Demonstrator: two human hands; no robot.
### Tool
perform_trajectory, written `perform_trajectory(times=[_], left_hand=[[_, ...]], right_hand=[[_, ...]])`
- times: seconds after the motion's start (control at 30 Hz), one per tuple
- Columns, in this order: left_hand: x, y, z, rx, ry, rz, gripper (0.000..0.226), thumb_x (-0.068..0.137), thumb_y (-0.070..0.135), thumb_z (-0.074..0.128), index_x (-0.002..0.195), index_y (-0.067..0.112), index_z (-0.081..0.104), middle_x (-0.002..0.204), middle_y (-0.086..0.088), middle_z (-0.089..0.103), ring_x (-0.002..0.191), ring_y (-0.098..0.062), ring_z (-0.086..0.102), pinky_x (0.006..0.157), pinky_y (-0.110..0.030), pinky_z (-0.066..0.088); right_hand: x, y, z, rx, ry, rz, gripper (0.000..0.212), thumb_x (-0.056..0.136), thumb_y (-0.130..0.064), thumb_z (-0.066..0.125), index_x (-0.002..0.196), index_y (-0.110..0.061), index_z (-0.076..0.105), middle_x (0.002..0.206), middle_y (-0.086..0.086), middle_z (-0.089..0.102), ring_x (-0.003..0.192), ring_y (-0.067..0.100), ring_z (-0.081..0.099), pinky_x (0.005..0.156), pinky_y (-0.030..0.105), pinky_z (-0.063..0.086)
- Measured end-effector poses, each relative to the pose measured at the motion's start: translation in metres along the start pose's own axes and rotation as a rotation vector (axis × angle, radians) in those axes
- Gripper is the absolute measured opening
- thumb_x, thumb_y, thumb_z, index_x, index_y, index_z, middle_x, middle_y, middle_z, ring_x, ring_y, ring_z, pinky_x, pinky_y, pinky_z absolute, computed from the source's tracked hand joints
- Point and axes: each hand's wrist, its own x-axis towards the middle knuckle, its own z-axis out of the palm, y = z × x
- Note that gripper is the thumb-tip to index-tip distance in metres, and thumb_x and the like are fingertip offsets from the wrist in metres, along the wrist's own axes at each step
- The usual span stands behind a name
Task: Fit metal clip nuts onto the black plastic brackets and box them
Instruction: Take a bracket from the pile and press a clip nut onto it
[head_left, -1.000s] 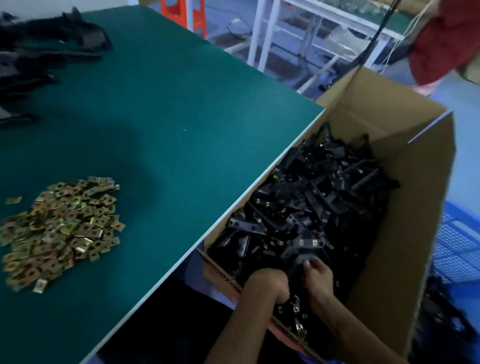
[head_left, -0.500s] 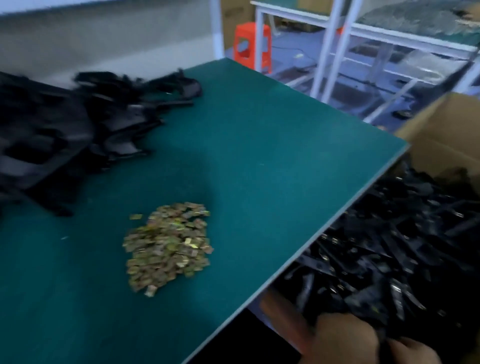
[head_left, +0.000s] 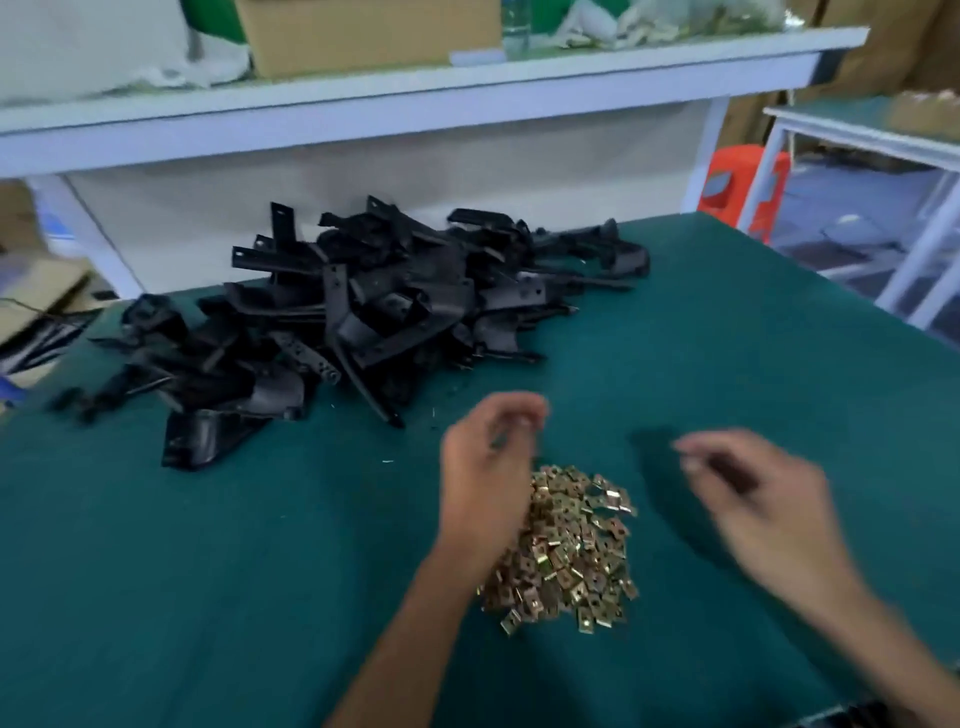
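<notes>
Green tabletop (head_left: 208, 545) is back in view after the box drop-off, both hands now raised empty: left hand (head_left: 488, 467) loosely curled over the clip nuts (head_left: 566, 545), right hand (head_left: 753, 499) relaxed beside them, brackets (head_left: 363, 312) piled behind, so another fitting cycle is judged starting.

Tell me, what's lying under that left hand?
Under the left hand lies the pile of brass-coloured clip nuts on the green table. The wrist covers the pile's left edge.
</notes>
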Motion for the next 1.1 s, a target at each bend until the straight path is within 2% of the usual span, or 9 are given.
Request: perform_trajectory(times=[0.13, 0.27, 0.37, 0.5, 0.57, 0.73, 0.9, 0.97, 1.1], left_hand=[[0.013, -0.029, -0.043, 0.020, 0.257, 0.010, 0.032, 0.099, -0.009, 0.050, 0.091, 0.012, 0.071, 0.085, 0.000, 0.072, 0.080, -0.014, 0.066, 0.069, -0.027, 0.054], [0.028, -0.039, -0.053, -0.002, 0.345, 0.018, 0.030, 0.097, -0.007, 0.049, 0.092, 0.014, 0.069, 0.073, 0.000, 0.068, 0.064, -0.012, 0.058, 0.059, -0.026, 0.048], [0.030, -0.039, -0.052, 0.055, 0.282, 0.027, 0.028, 0.097, -0.003, 0.052, 0.093, 0.019, 0.069, 0.073, 0.000, 0.068, 0.060, -0.012, 0.056, 0.056, -0.030, 0.046], [0.035, -0.041, -0.057, 0.070, 0.294, 0.018, 0.028, 0.096, -0.001, 0.053, 0.091, 0.021, 0.070, 0.072, 0.002, 0.069, 0.059, -0.013, 0.057, 0.056, -0.030, 0.044], [0.034, -0.043, -0.055, 0.063, 0.305, 0.019, 0.026, 0.096, 0.000, 0.053, 0.090, 0.020, 0.070, 0.072, 0.001, 0.069, 0.057, -0.013, 0.056, 0.053, -0.030, 0.043], [0.030, -0.047, -0.057, 0.039, 0.289, 0.008, 0.025, 0.093, 0.003, 0.052, 0.088, 0.019, 0.070, 0.069, 0.002, 0.067, 0.055, -0.016, 0.053, 0.051, -0.032, 0.041], [0.031, -0.040, -0.054, -0.108, 0.262, -0.028, 0.021, 0.090, 0.011, 0.048, 0.088, 0.010, 0.069, 0.070, -0.005, 0.067, 0.059, -0.020, 0.060, 0.056, -0.033, 0.047], [0.032, -0.036, -0.056, -0.255, 0.230, -0.076, 0.028, 0.092, 0.022, 0.049, 0.095, 0.004, 0.070, 0.079, -0.011, 0.070, 0.067, -0.025, 0.066, 0.063, -0.036, 0.053], [0.033, -0.023, -0.064, -0.773, -0.044, -0.278, 0.078, 0.099, 0.067, 0.035, 0.132, 0.001, 0.061, 0.127, -0.019, 0.068, 0.114, -0.034, 0.067, 0.101, -0.043, 0.052]], right_hand=[[0.102, -0.028, 0.076, -0.043, -0.218, -0.120, 0.021, 0.095, -0.006, 0.068, 0.108, -0.019, 0.076, 0.105, -0.010, 0.073, 0.096, 0.006, 0.067, 0.091, 0.026, 0.053], [0.179, -0.053, 0.135, -0.218, -0.340, -0.171, 0.031, 0.101, -0.015, 0.062, 0.132, -0.019, 0.066, 0.133, -0.003, 0.059, 0.114, 0.020, 0.061, 0.101, 0.034, 0.049], [0.189, -0.070, 0.174, -0.421, -0.460, -0.418, 0.045, 0.101, -0.015, 0.059, 0.144, -0.028, 0.054, 0.151, -0.009, 0.041, 0.114, 0.027, 0.062, 0.086, 0.041, 0.053], [0.190, -0.088, 0.207, -0.708, -0.473, -0.719, 0.050, 0.103, -0.017, 0.053, 0.151, -0.030, 0.045, 0.162, -0.009, 0.034, 0.103, 0.031, 0.068, 0.060, 0.036, 0.042], [0.190, -0.092, 0.217, -0.738, -0.435, -0.705, 0.046, 0.104, -0.019, 0.053, 0.149, -0.025, 0.047, 0.155, -0.006, 0.042, 0.097, 0.031, 0.068, 0.058, 0.037, 0.043], [0.193, -0.101, 0.219, -0.760, -0.402, -0.768, 0.011, 0.102, -0.018, 0.054, 0.104, -0.017, 0.065, 0.108, -0.004, 0.059, 0.085, 0.027, 0.065, 0.054, 0.034, 0.037], [0.196, -0.103, 0.193, -0.720, -0.312, -0.847, 0.020, 0.101, -0.018, 0.052, 0.102, -0.007, 0.069, 0.108, 0.005, 0.063, 0.075, 0.034, 0.064, 0.050, 0.036, 0.039], [0.190, -0.108, 0.178, -0.587, -0.203, -0.829, 0.020, 0.099, -0.016, 0.055, 0.100, -0.003, 0.070, 0.105, 0.009, 0.065, 0.069, 0.037, 0.063, 0.051, 0.041, 0.050], [0.149, -0.113, 0.145, -0.399, -0.033, -1.016, 0.015, 0.090, -0.016, 0.061, 0.084, -0.003, 0.065, 0.086, 0.009, 0.062, 0.058, 0.030, 0.059, 0.041, 0.036, 0.048]])
